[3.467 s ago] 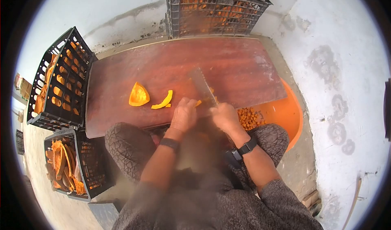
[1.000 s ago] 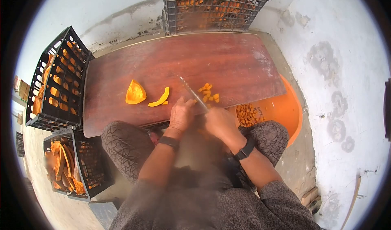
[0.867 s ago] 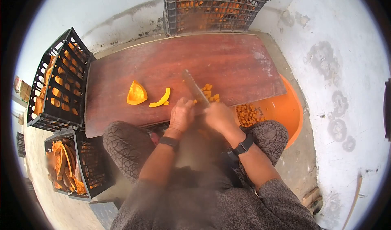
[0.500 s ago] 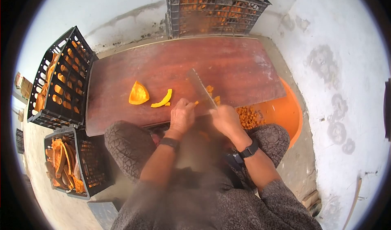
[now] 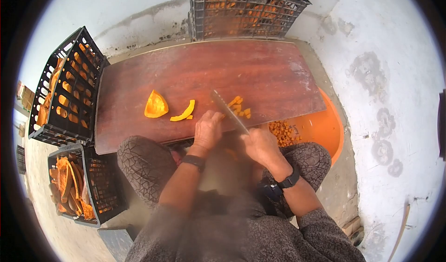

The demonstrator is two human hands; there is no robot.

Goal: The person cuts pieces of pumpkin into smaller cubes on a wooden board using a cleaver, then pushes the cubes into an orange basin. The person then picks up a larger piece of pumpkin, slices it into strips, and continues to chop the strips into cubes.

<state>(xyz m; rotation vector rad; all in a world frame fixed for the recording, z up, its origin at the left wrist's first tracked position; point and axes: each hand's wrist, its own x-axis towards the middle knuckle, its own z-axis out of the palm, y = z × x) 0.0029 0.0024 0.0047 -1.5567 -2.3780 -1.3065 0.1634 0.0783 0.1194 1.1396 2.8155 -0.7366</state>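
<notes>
My right hand [image 5: 261,146] grips a kitchen knife [image 5: 228,109], its blade slanting up and left over the board. Close to the blade's left side, my left hand [image 5: 208,129] has its fingers closed on a piece of pumpkin, mostly hidden by the fingers. Cut pumpkin cubes [image 5: 238,108] lie just right of the blade. Further left on the reddish-brown board [image 5: 186,69] are a curved pumpkin slice [image 5: 186,111], with a small bit beside it, and a larger pumpkin wedge [image 5: 156,104].
An orange tub [image 5: 329,129] with pumpkin cubes [image 5: 284,133] sits partly under the board's right edge. Black crates [image 5: 76,92] of pumpkin pieces stand left, with another crate [image 5: 95,183] lower down. Stacked crates [image 5: 246,18] stand behind the board. A white wall [image 5: 390,76] rises on the right.
The knife has moved slightly left and its blade has come down beside my left fingers. More cut cubes show right of the blade. The orange tip at my left fingertips is no longer clearly visible.
</notes>
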